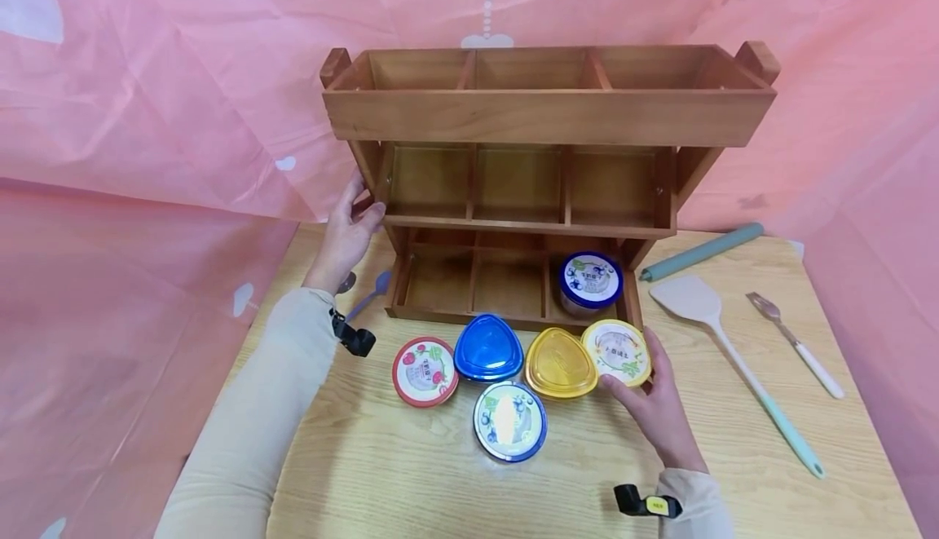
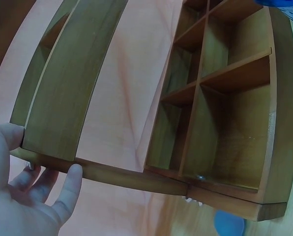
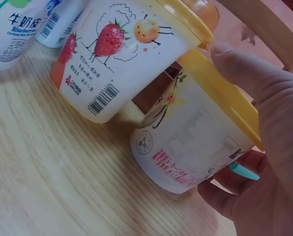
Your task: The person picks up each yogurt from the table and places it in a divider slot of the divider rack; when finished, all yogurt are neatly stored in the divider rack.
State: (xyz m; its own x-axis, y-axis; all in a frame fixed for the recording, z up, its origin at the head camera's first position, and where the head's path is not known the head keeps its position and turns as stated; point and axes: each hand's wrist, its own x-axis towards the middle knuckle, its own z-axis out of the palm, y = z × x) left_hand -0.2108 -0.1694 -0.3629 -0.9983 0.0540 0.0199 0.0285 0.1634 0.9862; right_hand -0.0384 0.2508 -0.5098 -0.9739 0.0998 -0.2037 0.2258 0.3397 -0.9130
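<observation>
A three-tier wooden rack point(image 1: 550, 119) with divided compartments stands at the back of the table. My left hand point(image 1: 350, 233) grips its left side at the middle tier; in the left wrist view the thumb and fingers point(image 2: 70, 191) lie either side of a wooden edge. With my right hand point(image 1: 655, 404) I hold a round yellow-lidded tub point(image 1: 618, 351) in front of the rack's right end. The right wrist view shows this tub point(image 3: 186, 137) tilted, thumb at its lid, fingers at its far side. Beside it is a tub with a triangular yellow lid point(image 1: 561, 362).
A blue-lidded tub point(image 1: 590, 280) sits in the bottom tier's right compartment. In front are a red-lidded tub point(image 1: 425, 372), a triangular blue-lidded one point(image 1: 488, 349) and a round blue-rimmed one point(image 1: 509, 422). To the right lie a rolling pin point(image 1: 702, 252), a spatula point(image 1: 734, 351) and a fork point(image 1: 795, 343).
</observation>
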